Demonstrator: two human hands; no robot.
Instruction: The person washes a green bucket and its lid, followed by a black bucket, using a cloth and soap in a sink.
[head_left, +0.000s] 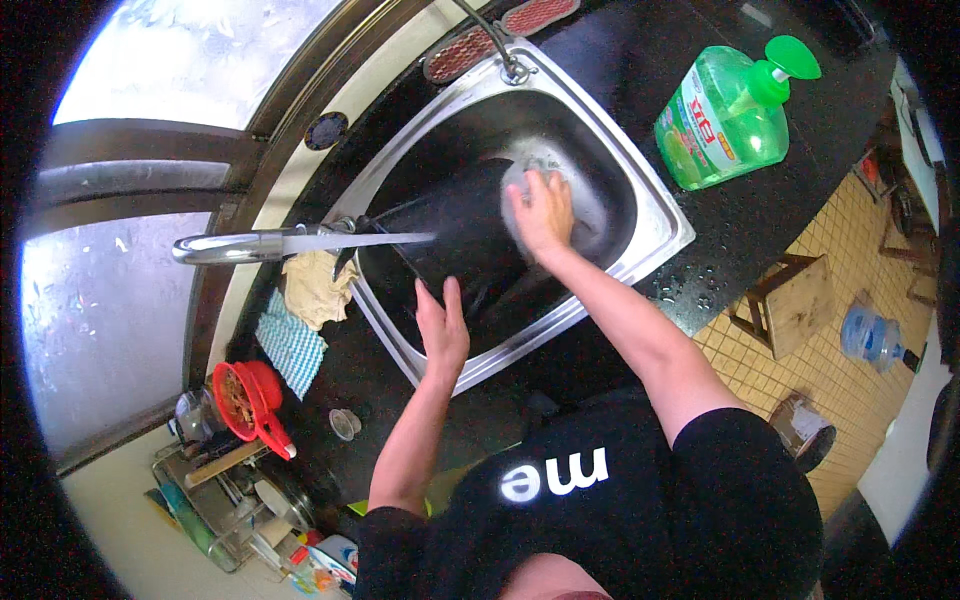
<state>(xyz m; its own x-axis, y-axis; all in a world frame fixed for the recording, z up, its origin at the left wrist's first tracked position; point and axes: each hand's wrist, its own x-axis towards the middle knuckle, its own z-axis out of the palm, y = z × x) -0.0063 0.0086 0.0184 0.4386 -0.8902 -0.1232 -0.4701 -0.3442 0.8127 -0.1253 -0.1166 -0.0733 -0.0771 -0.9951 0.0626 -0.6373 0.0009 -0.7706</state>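
A large black pan [462, 232] stands tilted in the steel sink [655, 205]. My left hand [441, 325] grips the pan's near rim, fingers over the edge. Inside the pan, my right hand [543, 212] presses a pale sponge [534, 166] against the dark surface. Water runs from the chrome tap [255, 244] in a stream toward the pan.
A green pump bottle of dish soap [728, 112] stands on the black counter right of the sink. Left of the sink lie a yellow rag [312, 288] and a checked cloth [290, 343]. A red strainer [245, 398] and a dish rack [215, 490] sit further left. A wooden stool [790, 303] stands on the tiled floor.
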